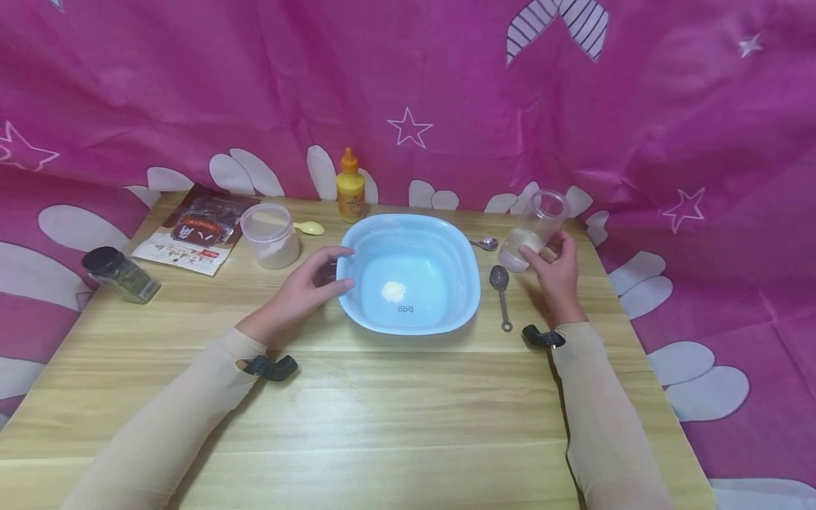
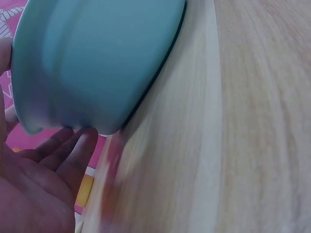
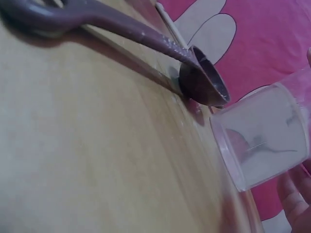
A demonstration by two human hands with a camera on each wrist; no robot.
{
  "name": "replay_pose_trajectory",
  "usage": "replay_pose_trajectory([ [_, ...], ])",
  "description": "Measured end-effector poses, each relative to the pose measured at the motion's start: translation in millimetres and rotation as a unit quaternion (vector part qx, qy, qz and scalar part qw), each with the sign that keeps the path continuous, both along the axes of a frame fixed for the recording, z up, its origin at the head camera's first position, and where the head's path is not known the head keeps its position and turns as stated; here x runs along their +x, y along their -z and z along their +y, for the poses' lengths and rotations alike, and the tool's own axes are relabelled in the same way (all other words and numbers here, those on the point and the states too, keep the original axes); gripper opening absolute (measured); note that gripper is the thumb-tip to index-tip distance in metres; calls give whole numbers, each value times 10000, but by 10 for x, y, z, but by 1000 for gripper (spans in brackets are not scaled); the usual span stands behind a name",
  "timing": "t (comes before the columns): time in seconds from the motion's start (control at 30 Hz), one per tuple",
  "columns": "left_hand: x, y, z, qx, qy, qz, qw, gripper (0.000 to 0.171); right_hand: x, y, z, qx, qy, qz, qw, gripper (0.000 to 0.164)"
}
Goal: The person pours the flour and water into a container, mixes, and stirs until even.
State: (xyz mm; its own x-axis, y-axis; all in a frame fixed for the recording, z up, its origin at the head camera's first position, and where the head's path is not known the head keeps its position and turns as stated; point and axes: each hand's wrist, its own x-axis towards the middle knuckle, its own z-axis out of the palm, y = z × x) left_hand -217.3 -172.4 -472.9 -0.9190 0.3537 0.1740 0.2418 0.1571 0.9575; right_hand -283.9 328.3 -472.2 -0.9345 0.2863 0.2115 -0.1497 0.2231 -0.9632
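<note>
A light-blue plastic basin stands mid-table. At its left side my left hand holds the rim, the thumb and index finger at the edge. The left wrist view shows more fingers touching the outer wall of the basin. My right hand grips a clear plastic cup, thumb in front and fingers behind. Something pale fills its lower part; I cannot tell what. In the right wrist view the cup is near a dark measuring spoon, with pale specks on the spoon.
A small metal spoon lies right of the basin. Behind stands a yellow squeeze bottle. To the left are a white-filled jar, a yellow spoon, a spice packet and a black-capped jar. Pink curtain borders the table.
</note>
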Motion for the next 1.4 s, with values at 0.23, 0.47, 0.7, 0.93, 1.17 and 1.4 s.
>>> replay_pose_trajectory([
  [0.23,-9,10,-1,-11,-50,-98,9999,59,-70,24,-23,94,-188,-284,9994,92],
  [0.47,-16,0,15,-5,-67,-209,9998,59,-136,56,-35,-61,-334,-275,9990,95],
  [0.7,-15,-3,28,0,-64,-322,9995,60,-168,67,-74,77,-396,-482,9980,98],
  [0.93,-15,-5,24,-70,-125,-297,9995,62,-188,41,-112,315,-323,-637,9969,109],
  [1.17,-11,-12,25,-44,-112,-259,9996,62,-191,54,-129,445,-160,-620,9970,111],
  [1.4,-4,-6,28,0,-131,-289,9995,62,-152,33,-160,369,-53,-560,9977,106],
])
